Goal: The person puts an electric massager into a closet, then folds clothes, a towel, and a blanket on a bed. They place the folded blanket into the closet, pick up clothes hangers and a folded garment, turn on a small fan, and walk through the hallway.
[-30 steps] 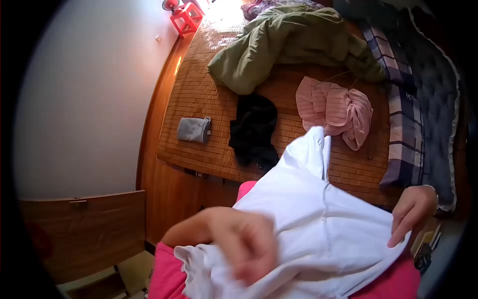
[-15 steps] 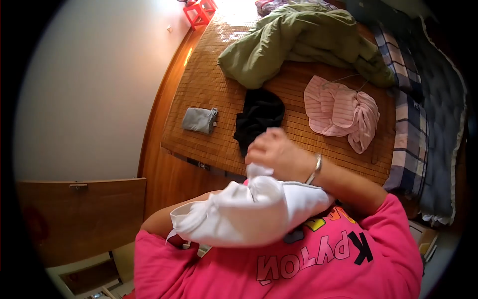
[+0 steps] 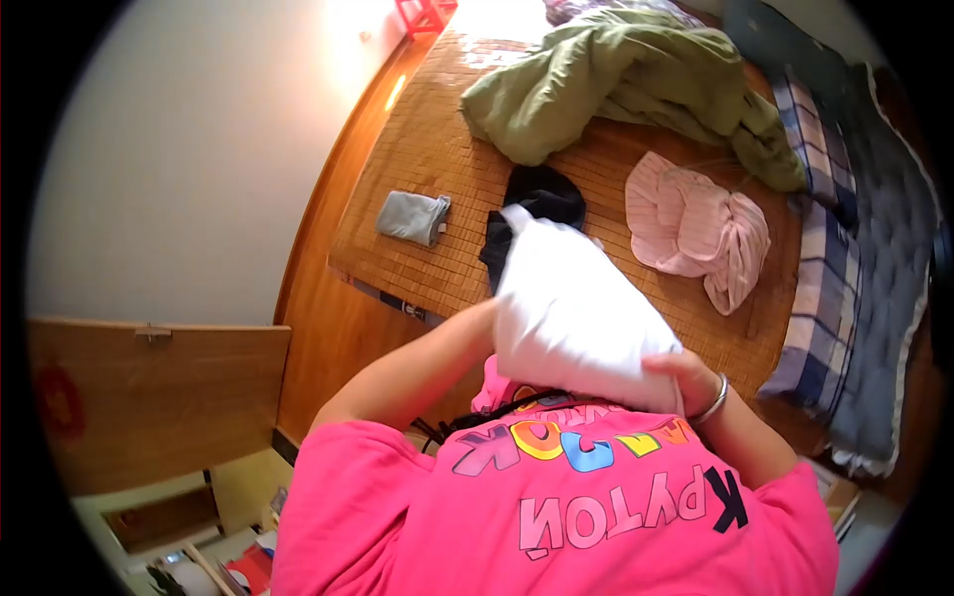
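Note:
A white garment (image 3: 581, 313) is spread in front of my chest, its upper corner lifted toward the bed. My right hand (image 3: 684, 375), with a silver bangle (image 3: 716, 395) at the wrist, grips the garment's lower right edge. My left forearm (image 3: 422, 358) runs behind the cloth's left side, and the hand itself is hidden there. Just beyond the cloth lies a crumpled black garment (image 3: 549, 194), partly covered by it in view. A small folded grey cloth (image 3: 409, 218) rests to the left, and a pink striped garment (image 3: 686, 223) lies bunched to the right.
A green quilt (image 3: 606, 79) is heaped across the far part of the woven bed mat (image 3: 397, 149). Plaid bedding (image 3: 820, 288) and a dark padded cover (image 3: 879, 268) line the right side. At lower left are a wooden panel (image 3: 164, 407) and an open compartment.
The white garment has been raised and turned from against my chest toward the bed. My right hand has moved from its upper end to its lower right edge.

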Tool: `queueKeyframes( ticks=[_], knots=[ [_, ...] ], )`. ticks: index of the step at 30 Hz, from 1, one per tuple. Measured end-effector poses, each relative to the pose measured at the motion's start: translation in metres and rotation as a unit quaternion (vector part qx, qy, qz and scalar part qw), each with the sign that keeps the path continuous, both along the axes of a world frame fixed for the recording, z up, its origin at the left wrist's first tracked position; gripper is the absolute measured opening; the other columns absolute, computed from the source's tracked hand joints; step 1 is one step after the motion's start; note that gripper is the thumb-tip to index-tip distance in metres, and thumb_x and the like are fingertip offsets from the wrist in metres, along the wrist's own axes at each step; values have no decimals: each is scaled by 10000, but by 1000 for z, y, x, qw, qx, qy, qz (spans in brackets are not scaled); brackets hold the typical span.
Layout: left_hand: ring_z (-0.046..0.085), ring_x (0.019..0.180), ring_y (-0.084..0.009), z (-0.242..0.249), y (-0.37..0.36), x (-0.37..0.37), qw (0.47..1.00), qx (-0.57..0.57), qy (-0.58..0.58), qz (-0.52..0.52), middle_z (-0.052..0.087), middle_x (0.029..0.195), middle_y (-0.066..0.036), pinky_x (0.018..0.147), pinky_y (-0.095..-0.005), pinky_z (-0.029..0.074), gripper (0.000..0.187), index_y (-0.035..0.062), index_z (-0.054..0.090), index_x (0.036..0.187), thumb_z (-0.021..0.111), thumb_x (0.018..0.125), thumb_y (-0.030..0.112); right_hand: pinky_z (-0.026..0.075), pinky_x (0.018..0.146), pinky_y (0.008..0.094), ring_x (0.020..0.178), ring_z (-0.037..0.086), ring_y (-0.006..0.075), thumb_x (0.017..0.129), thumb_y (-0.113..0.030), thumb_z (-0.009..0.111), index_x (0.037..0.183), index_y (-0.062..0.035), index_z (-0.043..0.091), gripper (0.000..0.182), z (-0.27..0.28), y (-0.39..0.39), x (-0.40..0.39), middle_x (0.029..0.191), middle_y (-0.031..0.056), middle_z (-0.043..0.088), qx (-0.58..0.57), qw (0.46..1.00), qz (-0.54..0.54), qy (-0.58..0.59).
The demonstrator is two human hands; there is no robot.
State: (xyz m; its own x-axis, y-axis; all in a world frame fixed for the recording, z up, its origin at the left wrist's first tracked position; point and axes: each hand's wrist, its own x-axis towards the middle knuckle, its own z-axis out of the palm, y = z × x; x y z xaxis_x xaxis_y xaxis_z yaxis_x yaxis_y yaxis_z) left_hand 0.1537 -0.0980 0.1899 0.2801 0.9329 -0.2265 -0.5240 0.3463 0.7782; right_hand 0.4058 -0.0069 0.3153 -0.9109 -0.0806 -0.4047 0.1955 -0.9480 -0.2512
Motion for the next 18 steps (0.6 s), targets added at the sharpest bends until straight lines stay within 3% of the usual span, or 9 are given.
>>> queueKeyframes(
  ticks=[3,4,7,9,11,13,15,17,18],
  knots=[
    [372,1321,-233,77,-39,16,912,-238,-332,-31,376,1439,-123,1109,-369,274,826,32,342,1406,186,911,674,407,1030,417,1204,505,315,867,-193,573,1404,-16,269,642,-8,4,23,1342,201,458,-123,985,-86,-81],
    [395,1310,-257,97,-35,22,933,-280,-226,-20,369,1446,-127,1088,-397,312,993,21,324,1412,85,813,777,406,1028,408,1205,502,299,870,-195,591,1406,-4,263,657,-6,3,28,1330,197,472,-98,987,-87,-91],
    [491,1218,-256,103,-41,29,962,-270,9,-27,418,1392,-147,1032,-362,391,675,8,262,1430,523,942,396,410,1019,396,1195,505,270,843,-173,649,1420,7,220,741,-2,-1,48,1333,185,467,95,987,-87,-96],
    [494,1205,-241,117,-40,33,957,-282,70,-10,437,1364,-147,1021,-339,397,679,12,246,1435,591,904,257,406,1011,367,1181,508,251,822,-157,693,1412,33,240,768,-9,-8,68,1324,174,473,140,976,-75,-150],
    [497,1192,-226,125,-38,36,948,-286,134,18,457,1337,-147,1011,-316,403,725,16,230,1441,660,866,118,386,1018,351,1218,475,261,838,-186,687,1382,73,292,720,-5,-18,72,1323,185,467,445,862,-93,-227],
    [508,1159,-212,127,-41,38,972,-152,175,37,458,1322,-146,1008,-295,394,775,26,175,1452,664,855,85,368,1022,350,1282,395,259,832,-199,700,1383,56,324,714,11,-10,69,1341,192,448,428,880,-58,-198],
    [521,1122,-197,125,-28,31,976,-117,182,-20,498,1283,-120,973,-290,414,739,25,301,1419,711,806,71,406,975,347,1240,439,249,834,-220,697,1397,9,340,706,2,-4,71,1358,191,432,848,500,175,-25],
    [552,1061,-177,115,-8,22,896,-5,351,-272,582,1174,-103,922,-291,440,641,25,493,1308,763,732,96,449,893,326,1117,552,263,846,-293,674,1371,-21,410,648,-8,-6,68,1307,206,495,802,575,161,-19],
    [591,954,-153,111,4,22,868,19,417,-271,661,1005,-88,845,-294,469,509,24,634,1142,784,665,116,464,858,326,1033,590,274,836,-304,669,1301,-29,485,571,-6,5,59,1225,197,554,692,693,197,-51]
  ],
)
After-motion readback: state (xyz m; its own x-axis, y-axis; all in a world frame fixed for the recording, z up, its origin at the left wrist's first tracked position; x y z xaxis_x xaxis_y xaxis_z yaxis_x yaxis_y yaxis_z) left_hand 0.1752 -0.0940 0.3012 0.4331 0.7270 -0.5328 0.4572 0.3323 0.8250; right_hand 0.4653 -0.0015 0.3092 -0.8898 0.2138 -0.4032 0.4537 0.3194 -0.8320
